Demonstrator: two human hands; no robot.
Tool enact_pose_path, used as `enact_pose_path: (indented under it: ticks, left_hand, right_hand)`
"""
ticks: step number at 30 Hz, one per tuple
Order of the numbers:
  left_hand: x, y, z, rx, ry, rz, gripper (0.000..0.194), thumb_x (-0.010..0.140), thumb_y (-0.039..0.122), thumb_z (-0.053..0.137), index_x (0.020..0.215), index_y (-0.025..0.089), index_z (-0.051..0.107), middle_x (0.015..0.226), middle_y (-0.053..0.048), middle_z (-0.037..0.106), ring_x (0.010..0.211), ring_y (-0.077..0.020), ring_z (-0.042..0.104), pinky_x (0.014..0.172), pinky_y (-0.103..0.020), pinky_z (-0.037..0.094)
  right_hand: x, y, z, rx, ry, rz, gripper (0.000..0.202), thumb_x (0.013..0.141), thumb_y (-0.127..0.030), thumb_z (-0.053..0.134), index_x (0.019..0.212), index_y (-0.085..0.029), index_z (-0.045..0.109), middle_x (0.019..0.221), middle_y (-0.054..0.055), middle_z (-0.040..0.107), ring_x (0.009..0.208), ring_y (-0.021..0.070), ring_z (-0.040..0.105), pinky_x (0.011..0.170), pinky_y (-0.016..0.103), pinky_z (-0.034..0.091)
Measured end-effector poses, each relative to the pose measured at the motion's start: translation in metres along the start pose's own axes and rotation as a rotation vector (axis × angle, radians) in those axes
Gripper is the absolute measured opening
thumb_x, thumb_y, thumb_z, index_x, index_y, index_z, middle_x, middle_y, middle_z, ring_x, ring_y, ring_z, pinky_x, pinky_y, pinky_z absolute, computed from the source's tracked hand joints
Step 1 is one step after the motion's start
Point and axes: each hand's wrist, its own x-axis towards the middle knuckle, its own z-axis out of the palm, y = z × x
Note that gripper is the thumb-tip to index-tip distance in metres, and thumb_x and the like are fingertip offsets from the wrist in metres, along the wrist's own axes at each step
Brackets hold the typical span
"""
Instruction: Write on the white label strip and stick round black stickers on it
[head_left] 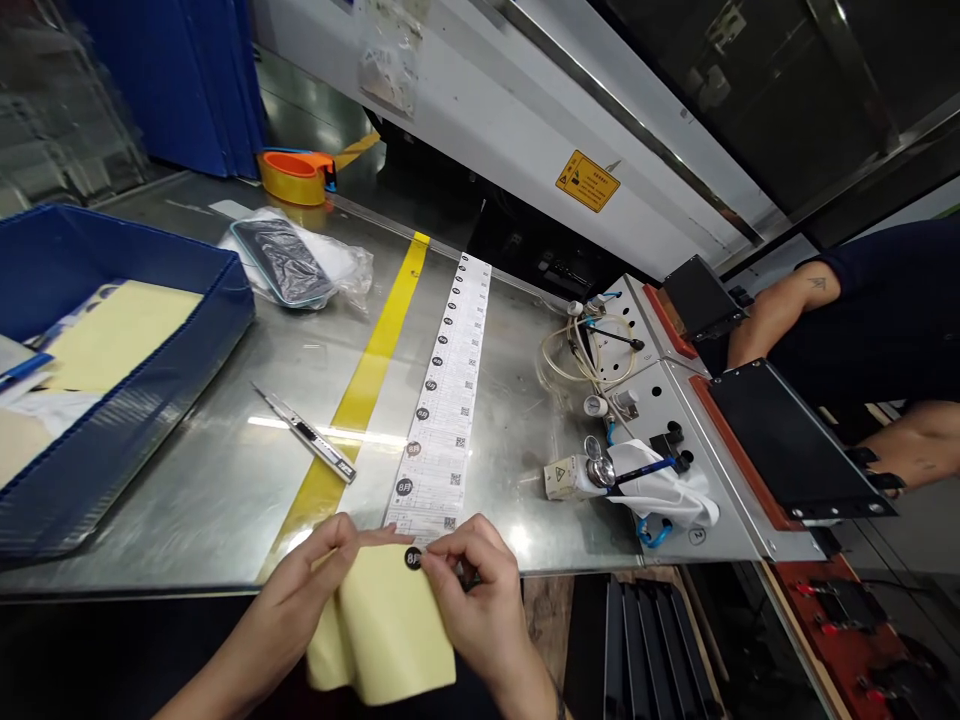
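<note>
A yellow sheet of paper [397, 630] bends over the front edge of the metal table. Fingers of my left hand [304, 580] are closed on its upper left part. Against its upper right corner lies a round black sticker [412, 558] with a white "8" and a character. My right hand [480, 590] pinches at this sticker's right edge, its thumb and forefinger together; whether the sticker is stuck to the sheet I cannot tell. Just beyond my hands, a long row of overlapping white printed labels [442, 400] runs away from me, most showing similar black circles and square codes.
A utility knife [307, 435] lies across the yellow floor-style tape [382, 350]. To the left stands a blue bin [217, 290] with papers; behind it are a bagged phone [281, 262] and tape roll [292, 178]. Test fixtures [675, 470] and a co-worker's arm [780, 310] are right.
</note>
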Motion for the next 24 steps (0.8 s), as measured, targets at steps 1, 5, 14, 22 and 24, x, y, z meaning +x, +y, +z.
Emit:
enact_pose_path:
  ticks: [1,5,14,22,24]
  left_hand:
    - [0.0,-0.002,0.0,-0.006,-0.001,0.002,0.036,0.091,0.056,0.054,0.076,0.023,0.051,0.121,-0.004,0.071,0.122,-0.0291,0.058,0.102,-0.039,0.045]
    - [0.0,-0.005,0.001,0.005,0.018,0.008,0.034,0.092,0.054,0.053,0.079,0.023,0.058,0.123,-0.004,0.071,0.12,-0.0286,0.061,0.106,-0.039,0.044]
    - [-0.001,-0.011,-0.003,0.025,0.03,0.075,0.034,0.088,0.054,0.058,0.072,0.024,0.052,0.12,-0.006,0.073,0.135,-0.0335,0.048,0.118,-0.051,0.028]
    - [-0.01,0.002,0.02,0.005,0.208,0.062,0.038,0.086,0.056,0.058,0.07,0.023,0.048,0.118,-0.008,0.074,0.122,-0.0331,0.059,0.111,-0.051,0.037]
    - [-0.011,0.005,0.022,-0.001,0.193,0.043,0.038,0.087,0.056,0.059,0.071,0.023,0.047,0.119,-0.007,0.073,0.118,-0.0314,0.062,0.104,-0.046,0.046]
  right_hand:
    - [0.0,-0.001,-0.001,-0.008,-0.021,0.011,0.008,0.083,-0.016,0.068,0.079,-0.02,0.073,0.072,0.002,0.059,0.066,0.014,0.057,0.058,0.025,0.043]
    - [0.0,-0.003,-0.001,-0.017,-0.056,0.095,0.009,0.081,-0.016,0.071,0.085,-0.021,0.077,0.074,0.002,0.061,0.064,0.0139,0.057,0.057,0.025,0.043]
    - [0.002,-0.003,0.011,0.07,-0.009,0.163,0.013,0.083,-0.015,0.069,0.083,-0.023,0.079,0.076,0.003,0.068,0.069,0.0156,0.062,0.061,0.025,0.047]
    - [-0.004,0.0,0.027,-0.121,0.142,-0.102,0.019,0.093,-0.015,0.056,0.098,-0.018,0.074,0.08,0.007,0.067,0.074,0.0181,0.064,0.066,0.028,0.051]
    - [-0.005,0.0,0.032,-0.19,0.17,-0.121,0.019,0.094,-0.014,0.054,0.096,-0.019,0.072,0.079,0.007,0.066,0.072,0.0187,0.062,0.064,0.029,0.05]
